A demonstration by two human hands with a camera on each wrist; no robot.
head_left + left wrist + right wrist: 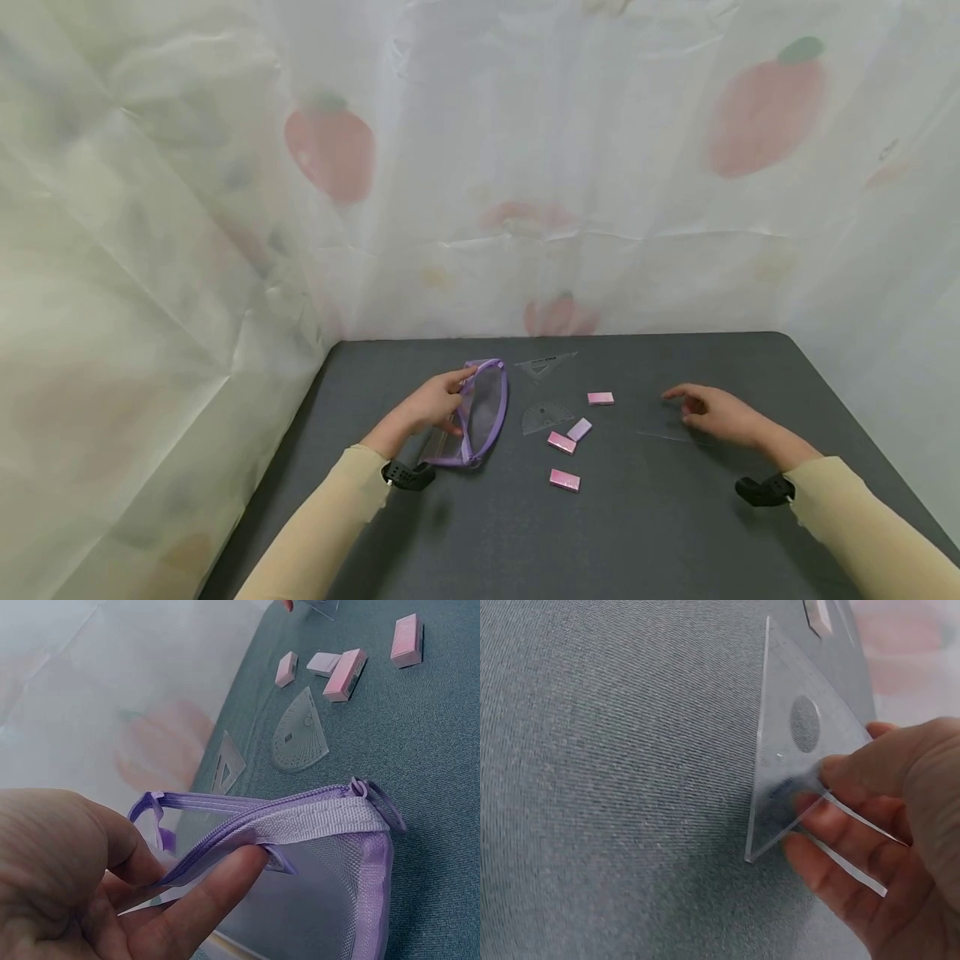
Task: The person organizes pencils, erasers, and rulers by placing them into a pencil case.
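Fingers (pixel 217 889) of the left hand (pixel 429 406) pinch the purple pouch (pixel 480 410) mouth, propping it open; the right hand (pixel 720 414) grips a clear set square (pixel 795 769), lifting its edge off the surface (pixel 675 517).

The pouch (pixel 476 412) is lying on the table (pixel 637 533). Right of the pouch, the protractor (pixel 545 415) and four erasers (pixel 570 442) are lying. Behind the protractor, one set square (pixel 547 364) is resting; another set square (pixel 667 425) is lying far right of the pouch.

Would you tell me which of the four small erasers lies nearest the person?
The pink eraser lowest in the head view, lying alone below the other three.
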